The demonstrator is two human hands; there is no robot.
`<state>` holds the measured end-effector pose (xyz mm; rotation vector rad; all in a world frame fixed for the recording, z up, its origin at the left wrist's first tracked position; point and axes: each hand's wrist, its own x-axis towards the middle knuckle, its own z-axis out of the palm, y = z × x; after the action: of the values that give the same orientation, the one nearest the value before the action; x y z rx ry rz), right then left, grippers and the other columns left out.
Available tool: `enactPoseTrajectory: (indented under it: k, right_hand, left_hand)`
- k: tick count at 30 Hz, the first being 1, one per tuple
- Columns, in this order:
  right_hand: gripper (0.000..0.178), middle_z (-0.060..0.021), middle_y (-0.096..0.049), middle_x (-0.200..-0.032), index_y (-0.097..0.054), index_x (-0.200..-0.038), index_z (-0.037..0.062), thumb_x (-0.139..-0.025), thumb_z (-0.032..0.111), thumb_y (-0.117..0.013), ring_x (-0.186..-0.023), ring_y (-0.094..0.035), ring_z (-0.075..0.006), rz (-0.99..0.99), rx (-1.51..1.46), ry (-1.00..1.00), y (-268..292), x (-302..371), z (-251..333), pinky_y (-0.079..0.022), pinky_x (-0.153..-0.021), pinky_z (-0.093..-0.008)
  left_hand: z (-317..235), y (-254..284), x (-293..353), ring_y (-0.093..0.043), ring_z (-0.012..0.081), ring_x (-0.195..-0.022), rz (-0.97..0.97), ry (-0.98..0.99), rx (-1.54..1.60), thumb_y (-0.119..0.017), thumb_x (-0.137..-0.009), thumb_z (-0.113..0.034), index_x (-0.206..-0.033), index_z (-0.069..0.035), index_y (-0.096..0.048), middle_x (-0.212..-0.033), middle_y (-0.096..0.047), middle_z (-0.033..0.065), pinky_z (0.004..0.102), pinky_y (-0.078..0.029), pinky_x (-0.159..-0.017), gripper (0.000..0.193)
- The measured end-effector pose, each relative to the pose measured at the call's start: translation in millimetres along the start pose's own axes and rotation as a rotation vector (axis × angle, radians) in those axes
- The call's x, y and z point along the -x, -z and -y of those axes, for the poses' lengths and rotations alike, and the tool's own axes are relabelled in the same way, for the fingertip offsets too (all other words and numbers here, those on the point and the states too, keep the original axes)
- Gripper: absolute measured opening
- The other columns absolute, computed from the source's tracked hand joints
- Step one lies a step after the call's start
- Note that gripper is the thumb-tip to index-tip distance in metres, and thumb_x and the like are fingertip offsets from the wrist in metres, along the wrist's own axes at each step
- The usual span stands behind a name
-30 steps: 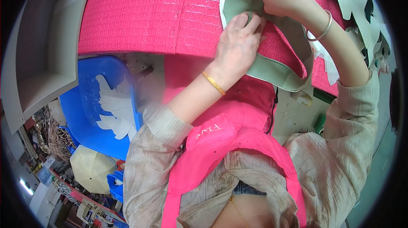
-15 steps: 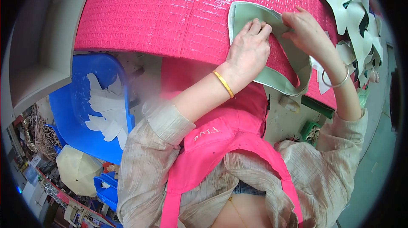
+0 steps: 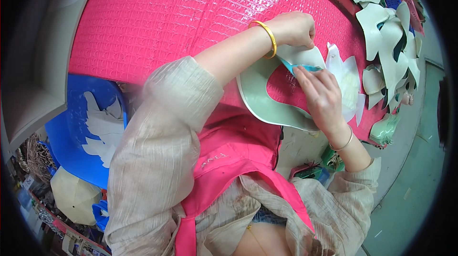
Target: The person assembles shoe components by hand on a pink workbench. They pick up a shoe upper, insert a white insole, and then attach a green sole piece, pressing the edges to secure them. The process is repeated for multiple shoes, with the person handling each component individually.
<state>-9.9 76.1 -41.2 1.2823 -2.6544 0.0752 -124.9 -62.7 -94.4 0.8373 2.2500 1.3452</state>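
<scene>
A pale green, U-shaped leather piece point(image 3: 260, 84), like a shoe upper, lies at the near edge of the pink table, its white side showing at the far end. My left hand point(image 3: 296, 29) reaches across to that far end, closed, with its fingertips at the white part and partly hidden. My right hand point(image 3: 322, 96) is on the piece's right side, fingers together against a turquoise strip point(image 3: 305, 68). I cannot tell whether this strip is part of the piece or a separate thing.
White cut pieces point(image 3: 347, 82) lie right of my right hand. Several pale green pieces point(image 3: 389, 36) are heaped at the table's right end. Below the table's left side stands a blue plastic chair point(image 3: 71, 136) with white scraps point(image 3: 102, 129) on it.
My left hand has gone from lying on the piece to its far end, closing there. My right hand has come nearer, to the piece's right side. The piece has shifted, and the turquoise strip now shows.
</scene>
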Motion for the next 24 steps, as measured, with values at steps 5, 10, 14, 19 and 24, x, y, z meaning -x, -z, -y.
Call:
enactPoseTrajectory:
  k: [5, 10, 14, 19, 24]
  right_hand:
    - [0.039, -0.0099, -0.061, -0.093, -0.059, -0.102, -0.0006, -0.063, 0.001, -0.055, -0.077, -0.057, -0.0206, 0.012, -0.039, -0.024, 2.0, -1.2, -10.6, -0.047, -0.071, -0.0330]
    - [0.035, -0.0110, -0.062, -0.091, -0.060, -0.098, -0.0008, -0.064, 0.002, -0.055, -0.075, -0.058, -0.0212, -0.001, -0.060, -0.022, 4.8, 3.1, -10.4, -0.047, -0.069, -0.0334]
    - [0.034, -0.0123, -0.063, -0.089, -0.060, -0.095, -0.0020, -0.061, 0.002, -0.059, -0.070, -0.057, -0.0209, 0.033, -0.159, 0.004, 8.8, 2.7, -4.8, -0.047, -0.065, -0.0330]
    - [0.045, -0.0122, -0.061, -0.087, -0.059, -0.100, 0.0009, -0.056, -0.004, -0.063, -0.069, -0.056, -0.0239, 0.082, -0.316, -0.104, 18.0, 2.6, -3.0, -0.046, -0.064, -0.0338]
    - [0.029, -0.0118, -0.053, -0.078, -0.056, -0.090, 0.0049, -0.062, -0.004, -0.060, -0.067, -0.053, -0.0298, 0.030, -0.473, -0.320, 6.2, -18.9, -19.7, -0.045, -0.061, -0.0368]
  left_hand:
    - [-1.1, 0.3, 5.6, -0.058, 0.0165, -0.066, 0.146, -0.092, 0.270, -0.063, -0.071, -0.023, -0.084, -0.002, -0.067, -0.074, -0.064, 0.0101, 0.0303, -0.046, -0.064, 0.025]
    - [-9.7, -7.5, -5.2, -0.060, 0.0210, -0.068, 0.144, -0.054, 0.089, -0.066, -0.069, -0.025, -0.083, -0.003, -0.067, -0.075, -0.064, 0.0120, 0.0322, -0.047, -0.062, 0.026]
    - [-11.7, -14.8, -4.0, -0.062, 0.0264, -0.072, 0.012, 0.017, -0.078, -0.066, -0.068, -0.024, -0.083, -0.005, -0.067, -0.077, -0.064, 0.0146, 0.0354, -0.048, -0.064, 0.024]
    - [-17.0, -19.8, -4.8, -0.062, 0.0275, -0.075, -0.058, 0.026, -0.179, -0.064, -0.068, -0.021, -0.088, -0.005, -0.066, -0.079, -0.064, 0.0154, 0.0365, -0.048, -0.066, 0.025]
    - [-6.4, -14.6, -9.8, -0.062, 0.0253, -0.082, 0.018, -0.005, -0.016, -0.067, -0.064, -0.025, -0.086, -0.010, -0.068, -0.085, -0.065, 0.0108, 0.0367, -0.048, -0.071, 0.027]
